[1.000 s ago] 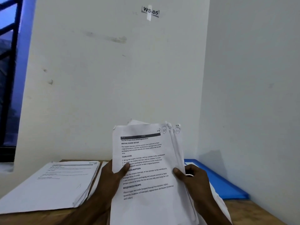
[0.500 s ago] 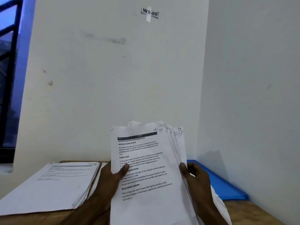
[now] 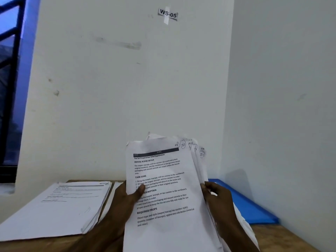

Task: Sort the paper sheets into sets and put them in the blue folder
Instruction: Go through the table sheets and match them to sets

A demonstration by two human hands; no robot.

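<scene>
A bundle of thin white paper sheets (image 3: 163, 179) w/ black print was held upright in front of the wall. It was gripped at the left side by the left hand (image 3: 125, 200), thumb pressed on the front page, & pinched at the right edge by the right hand (image 3: 220, 200). The top corners were fanned out. A flat, smooth blue folder (image 3: 254, 206) was laid on the brown wooden table (image 3: 272, 237) at the right; what was in it could not be seen. A second pile (image 3: 60, 206) of printed sheets was laid flat at the left. A paper label (image 3: 168, 14), "WS-05", was taped up high.
</scene>
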